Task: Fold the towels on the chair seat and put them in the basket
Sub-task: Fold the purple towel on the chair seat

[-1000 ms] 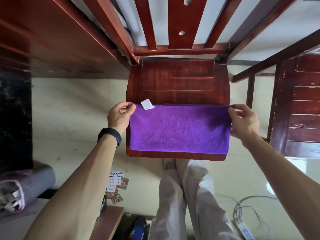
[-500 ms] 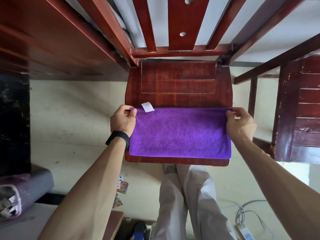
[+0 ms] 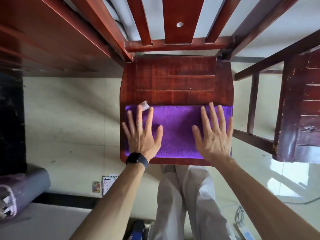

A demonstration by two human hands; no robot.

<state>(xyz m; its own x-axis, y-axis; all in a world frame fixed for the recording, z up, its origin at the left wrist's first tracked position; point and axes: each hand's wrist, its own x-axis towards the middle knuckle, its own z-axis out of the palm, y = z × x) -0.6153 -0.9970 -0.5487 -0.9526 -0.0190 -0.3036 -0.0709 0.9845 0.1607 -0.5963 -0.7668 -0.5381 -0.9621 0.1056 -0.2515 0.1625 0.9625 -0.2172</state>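
A purple towel (image 3: 176, 129), folded into a wide strip, lies across the front half of the red wooden chair seat (image 3: 174, 80). A small white tag (image 3: 145, 106) sticks out at its far left corner. My left hand (image 3: 142, 134) lies flat on the towel's left part with fingers spread. My right hand (image 3: 213, 134) lies flat on the right part, fingers also spread. Neither hand grips the cloth. At the far left edge a pale woven basket (image 3: 7, 201) shows only in part.
The chair back's slats (image 3: 178, 19) rise behind the seat. A dark wooden cabinet (image 3: 301, 104) stands at the right, a grey roll (image 3: 31, 186) at the lower left. Playing cards (image 3: 108, 184) lie on the tiled floor. My legs (image 3: 187, 201) stand before the chair.
Both hands let go of the towel's far corners and now lie flat on top of it with fingers spread. The towel stays folded on the seat.
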